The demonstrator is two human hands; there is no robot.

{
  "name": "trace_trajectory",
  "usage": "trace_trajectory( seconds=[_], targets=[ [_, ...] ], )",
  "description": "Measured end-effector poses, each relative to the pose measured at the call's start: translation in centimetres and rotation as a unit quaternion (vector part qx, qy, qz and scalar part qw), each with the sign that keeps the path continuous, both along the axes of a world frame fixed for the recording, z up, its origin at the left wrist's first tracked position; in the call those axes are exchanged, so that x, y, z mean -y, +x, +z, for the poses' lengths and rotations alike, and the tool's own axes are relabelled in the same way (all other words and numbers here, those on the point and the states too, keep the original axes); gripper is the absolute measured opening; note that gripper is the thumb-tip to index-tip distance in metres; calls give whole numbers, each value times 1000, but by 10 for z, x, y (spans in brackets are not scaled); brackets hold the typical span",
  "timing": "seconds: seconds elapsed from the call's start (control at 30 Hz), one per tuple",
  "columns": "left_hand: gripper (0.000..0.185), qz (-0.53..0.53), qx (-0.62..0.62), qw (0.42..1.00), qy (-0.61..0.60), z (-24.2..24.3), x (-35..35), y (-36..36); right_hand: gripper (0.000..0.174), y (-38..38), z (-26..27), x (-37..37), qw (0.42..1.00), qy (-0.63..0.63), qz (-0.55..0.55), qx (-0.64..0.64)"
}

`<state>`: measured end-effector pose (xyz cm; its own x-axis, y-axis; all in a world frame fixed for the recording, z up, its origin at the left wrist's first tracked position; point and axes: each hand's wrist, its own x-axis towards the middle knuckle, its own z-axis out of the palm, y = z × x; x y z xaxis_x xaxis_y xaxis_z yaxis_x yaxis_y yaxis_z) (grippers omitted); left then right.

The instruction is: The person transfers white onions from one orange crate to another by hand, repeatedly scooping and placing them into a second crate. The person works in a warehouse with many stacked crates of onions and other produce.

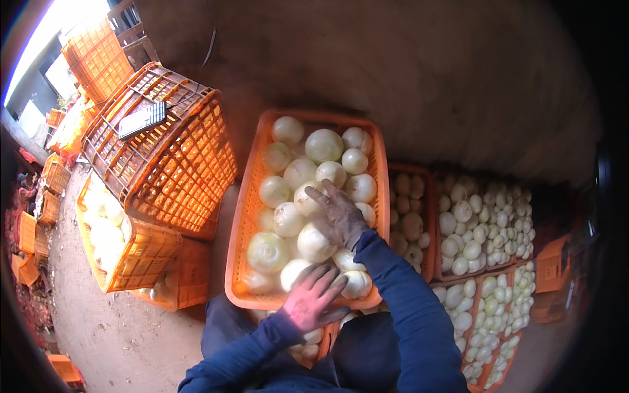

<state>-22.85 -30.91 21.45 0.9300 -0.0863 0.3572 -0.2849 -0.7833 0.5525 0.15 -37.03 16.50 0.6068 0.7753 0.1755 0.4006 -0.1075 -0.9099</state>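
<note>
Before me stands an orange plastic crate (235, 221) filled with peeled white onions (324, 146). My right hand (339, 216), in a dirty grey work glove, rests with spread fingers on onions near the crate's middle; its palm covers part of a large onion (314, 243). My left hand (314, 297), in a reddish glove with dark fingertips, lies with fingers apart over onions at the crate's near edge. Neither hand is plainly closed round an onion.
Crates of peeled onions (471, 250) stand in rows at the right. On the left, a phone (142, 120) lies on an upturned orange crate (182, 162), beside another onion-filled crate (142, 255). More orange crates (56, 172) are farther left. A brown wall (393, 64) rises beyond.
</note>
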Motion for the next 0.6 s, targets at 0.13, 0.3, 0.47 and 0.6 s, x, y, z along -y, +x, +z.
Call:
trace_trajectory(
  seconds=[0.13, 0.3, 0.47, 0.6],
  targets=[
    [79, 72, -37, 997, 14, -7, -30, -31, 67, -12, 36, -56, 963, -207, -41, 167],
    [74, 65, -12, 998, 17, -13, -24, -29, 67, 1, 40, -70, 887, -368, -55, 273],
    [72, 56, -6, 998, 6, -13, -25, -30, 71, -6, 11, -42, 891, -304, -71, 330],
    [72, 62, -3, 998, 11, -15, -22, -27, 73, 3, 9, -46, 900, -286, -107, 311]
  ],
)
